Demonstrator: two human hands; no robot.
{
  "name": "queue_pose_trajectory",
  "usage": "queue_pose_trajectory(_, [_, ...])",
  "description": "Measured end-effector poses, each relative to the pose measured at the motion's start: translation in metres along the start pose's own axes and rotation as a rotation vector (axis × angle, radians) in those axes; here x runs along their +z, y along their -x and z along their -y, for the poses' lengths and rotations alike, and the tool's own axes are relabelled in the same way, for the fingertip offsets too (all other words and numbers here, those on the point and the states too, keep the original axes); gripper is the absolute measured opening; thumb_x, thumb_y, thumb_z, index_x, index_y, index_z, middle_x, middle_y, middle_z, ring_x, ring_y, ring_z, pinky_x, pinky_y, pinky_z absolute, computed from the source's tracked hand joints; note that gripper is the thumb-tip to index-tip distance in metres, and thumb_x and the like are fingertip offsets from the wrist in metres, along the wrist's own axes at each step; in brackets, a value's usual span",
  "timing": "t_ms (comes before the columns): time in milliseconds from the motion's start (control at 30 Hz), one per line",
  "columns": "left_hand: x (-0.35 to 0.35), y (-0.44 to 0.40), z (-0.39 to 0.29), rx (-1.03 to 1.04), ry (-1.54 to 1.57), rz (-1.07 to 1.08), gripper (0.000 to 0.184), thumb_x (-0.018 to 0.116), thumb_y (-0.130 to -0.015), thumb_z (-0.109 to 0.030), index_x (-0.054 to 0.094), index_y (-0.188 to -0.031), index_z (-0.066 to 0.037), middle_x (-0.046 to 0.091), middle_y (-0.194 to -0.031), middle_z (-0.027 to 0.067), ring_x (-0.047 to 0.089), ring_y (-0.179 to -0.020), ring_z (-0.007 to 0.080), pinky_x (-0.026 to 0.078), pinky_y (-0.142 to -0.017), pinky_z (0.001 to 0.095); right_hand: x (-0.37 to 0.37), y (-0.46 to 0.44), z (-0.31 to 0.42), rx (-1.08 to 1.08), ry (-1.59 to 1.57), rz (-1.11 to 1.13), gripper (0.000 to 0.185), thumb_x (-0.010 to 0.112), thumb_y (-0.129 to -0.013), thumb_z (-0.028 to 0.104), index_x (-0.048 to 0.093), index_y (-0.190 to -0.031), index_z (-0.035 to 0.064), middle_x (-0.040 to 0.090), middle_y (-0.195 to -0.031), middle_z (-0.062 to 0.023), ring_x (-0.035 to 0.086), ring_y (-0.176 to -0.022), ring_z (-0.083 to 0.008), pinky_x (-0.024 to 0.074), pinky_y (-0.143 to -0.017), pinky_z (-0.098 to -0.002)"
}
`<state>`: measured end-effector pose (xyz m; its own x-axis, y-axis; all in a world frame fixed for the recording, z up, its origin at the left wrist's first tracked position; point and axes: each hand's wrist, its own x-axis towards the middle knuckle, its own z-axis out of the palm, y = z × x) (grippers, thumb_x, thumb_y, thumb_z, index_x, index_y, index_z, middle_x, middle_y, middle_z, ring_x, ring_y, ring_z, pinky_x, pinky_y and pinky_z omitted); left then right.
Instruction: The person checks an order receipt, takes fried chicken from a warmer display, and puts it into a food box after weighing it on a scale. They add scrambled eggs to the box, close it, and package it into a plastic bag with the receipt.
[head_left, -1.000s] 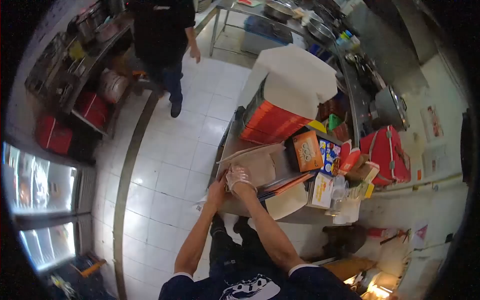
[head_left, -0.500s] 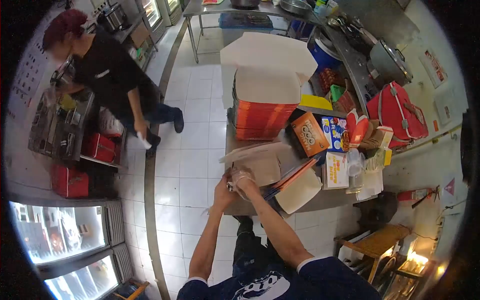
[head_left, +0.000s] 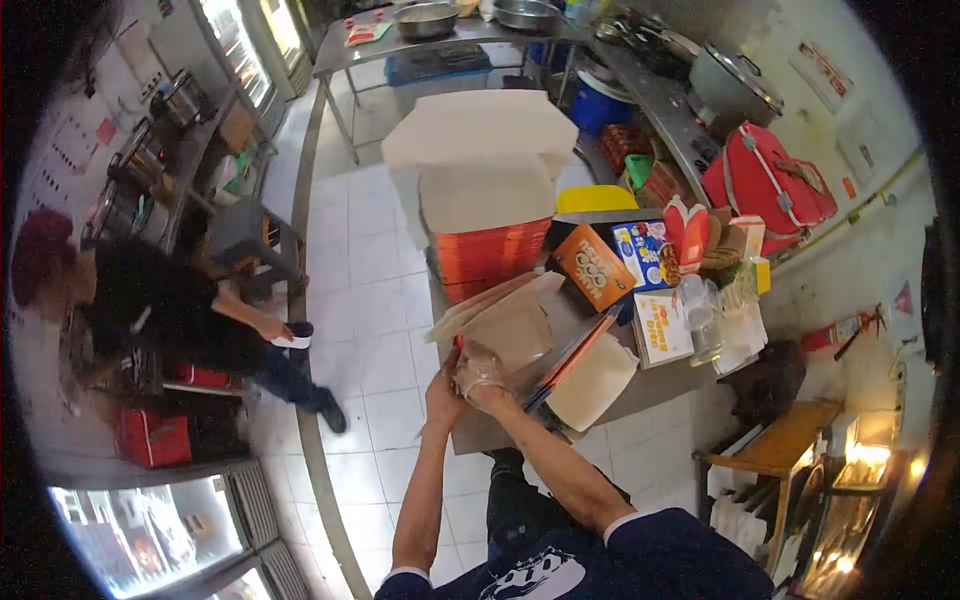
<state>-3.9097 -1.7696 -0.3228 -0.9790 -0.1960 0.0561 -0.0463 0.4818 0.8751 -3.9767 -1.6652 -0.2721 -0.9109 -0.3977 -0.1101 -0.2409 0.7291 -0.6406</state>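
Observation:
My left hand [head_left: 443, 398] and my right hand [head_left: 481, 379] meet at the near left edge of the metal table [head_left: 640, 395]. A clear plastic glove covers my right hand. Both hands are closed, fingers bent together around something small; a red tip shows above them, and the rest is hidden. Just beyond my fingers lies a pale brown carton [head_left: 515, 333], with thin flat sheets [head_left: 480, 308] along its far left side. Right of my hands, dark and orange-edged flat pieces [head_left: 580, 357] lean beside a cream carton [head_left: 595, 380].
A tall stack of red-sided cartons [head_left: 492, 255] stands farther back. An orange box [head_left: 594, 268], a blue box [head_left: 645, 254], a white box [head_left: 663, 328] and clear cups [head_left: 703, 320] crowd the right side. A person in black [head_left: 170, 310] is at the left, holding something white.
The view has shifted, and the person at the left appears lower and farther left. My hands remain together at the table edge; a red tip now shows between them.

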Motion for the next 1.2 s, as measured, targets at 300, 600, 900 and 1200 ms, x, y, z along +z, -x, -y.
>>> queue_pose_trajectory(300, [0.008,0.003,-0.01,0.045,-0.101,-0.074,0.064,0.072,-0.083,-0.025,0.048,-0.139,-0.007,0.064,-0.123,0.0185,0.063,-0.11,0.0318,0.051,-0.092,0.0393,-0.029,0.052,0.028,-0.228,-0.38,-0.381,0.039,0.059,-0.09,0.025,0.059,-0.12,0.0015,0.059,-0.122,-0.0222,0.061,-0.107,-0.0329,0.0487,-0.09,-0.0446])
queue_pose_trajectory(600, [0.14,0.034,-0.262,0.157,0.288,-0.057,0.059,0.07,-0.083,-0.019,0.051,-0.138,-0.009,0.063,-0.125,0.0165,0.063,-0.109,0.0303,0.052,-0.091,0.0384,-0.41,0.331,0.0,-0.015,-1.495,0.196,0.039,0.06,-0.095,0.032,0.063,-0.122,0.004,0.068,-0.105,-0.0029,0.061,-0.098,-0.0108,0.049,-0.084,-0.0271])
queue_pose_trajectory(900, [0.43,0.289,-0.492,-0.068,0.696,0.673,0.054,0.069,-0.084,-0.012,0.053,-0.136,-0.01,0.062,-0.126,0.0145,0.064,-0.109,0.0288,0.053,-0.091,0.0376,-0.428,0.766,-0.22,0.506,-0.978,-0.613,0.041,0.062,-0.096,0.035,0.063,-0.124,0.0066,0.069,-0.106,-0.0087,0.062,-0.099,-0.0169,0.0501,-0.084,-0.0319])
queue_pose_trajectory(1200, [0.678,0.57,-0.649,-0.445,0.679,1.735,0.06,0.063,-0.088,-0.004,0.041,-0.144,-0.011,0.06,-0.128,0.0144,0.064,-0.107,0.0269,0.056,-0.084,0.031,-0.309,1.059,-0.308,0.874,-1.05,-1.475,0.054,0.063,-0.093,0.048,0.06,-0.127,0.0051,0.065,-0.119,-0.0143,0.06,-0.112,-0.0253,0.0476,-0.096,-0.0374])
